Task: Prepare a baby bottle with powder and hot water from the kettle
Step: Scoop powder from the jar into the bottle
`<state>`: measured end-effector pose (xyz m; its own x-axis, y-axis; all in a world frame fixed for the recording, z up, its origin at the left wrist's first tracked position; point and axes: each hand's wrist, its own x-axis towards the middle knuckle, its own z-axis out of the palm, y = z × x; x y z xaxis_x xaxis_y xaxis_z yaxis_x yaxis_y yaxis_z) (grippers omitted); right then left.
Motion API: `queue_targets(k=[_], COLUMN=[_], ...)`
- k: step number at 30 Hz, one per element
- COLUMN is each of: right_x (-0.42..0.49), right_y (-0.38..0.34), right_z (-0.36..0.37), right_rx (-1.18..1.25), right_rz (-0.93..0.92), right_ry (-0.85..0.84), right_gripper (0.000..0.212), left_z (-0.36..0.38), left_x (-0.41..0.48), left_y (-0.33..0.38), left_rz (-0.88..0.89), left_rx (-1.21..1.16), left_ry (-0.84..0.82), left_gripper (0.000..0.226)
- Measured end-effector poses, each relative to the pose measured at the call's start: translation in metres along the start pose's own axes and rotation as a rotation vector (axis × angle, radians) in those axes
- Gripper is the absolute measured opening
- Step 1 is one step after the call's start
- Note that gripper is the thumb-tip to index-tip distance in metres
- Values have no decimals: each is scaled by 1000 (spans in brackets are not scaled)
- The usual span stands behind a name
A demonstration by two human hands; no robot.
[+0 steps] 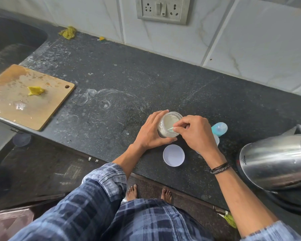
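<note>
1. Done so far, going by what's visible: the jar (165,131) is open and its lid (173,155) lies flipped over on the bench (111,84), just in front of the jar near the bench edge
2. The step in hand looks like scooping. A little green scoop (170,129) is in the jar's mouth, tip down in the powder (169,121)
3. Left to do, I'd say: get powder into the bottle, add hot water, close it up. Can't tell if any powder has gone in yet, the bottle is mostly hidden
4. The left hand (152,133) is wrapped round the jar's side, thumb on the near side and fingers over the far rim, holding it steady. Whether the jar is flat on the bench or tipped a bit, hard to call
5. The right hand (193,131) pinches the scoop's handle between thumb and fingertips, right over the jar's rim
6. A blue cap (219,128) with a clear dome sits just past the right hand. The pale bit peeking out beside that hand is probably the bottle (216,139), so it's between jar and kettle, just beside the right hand
7. The kettle (274,166) stands at the right end, well apart from both hands, nobody touching it
8. The wooden board (24,101) is far off to the left, not part of this
</note>
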<state>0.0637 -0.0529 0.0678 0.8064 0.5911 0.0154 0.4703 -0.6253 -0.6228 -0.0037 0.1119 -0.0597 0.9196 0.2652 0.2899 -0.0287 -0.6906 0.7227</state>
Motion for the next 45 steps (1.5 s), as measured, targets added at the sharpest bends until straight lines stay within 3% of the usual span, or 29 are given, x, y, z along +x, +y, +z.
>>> queue_targets(k=[24, 34, 45], right_x=[-3, -12, -25], right_y=[-5, 9, 10], right_z=[-17, -2, 9], right_rx=[118, 222, 257], right_rz=[20, 86, 64], right_ry=[21, 203, 210], right_gripper=[5, 6, 4], left_z=[0, -1, 0], left_x=[1, 1, 2], left_y=[0, 1, -1], left_rz=[4, -20, -15], left_rx=[-16, -23, -25], left_ry=[-1, -10, -3], left_gripper=[103, 103, 103])
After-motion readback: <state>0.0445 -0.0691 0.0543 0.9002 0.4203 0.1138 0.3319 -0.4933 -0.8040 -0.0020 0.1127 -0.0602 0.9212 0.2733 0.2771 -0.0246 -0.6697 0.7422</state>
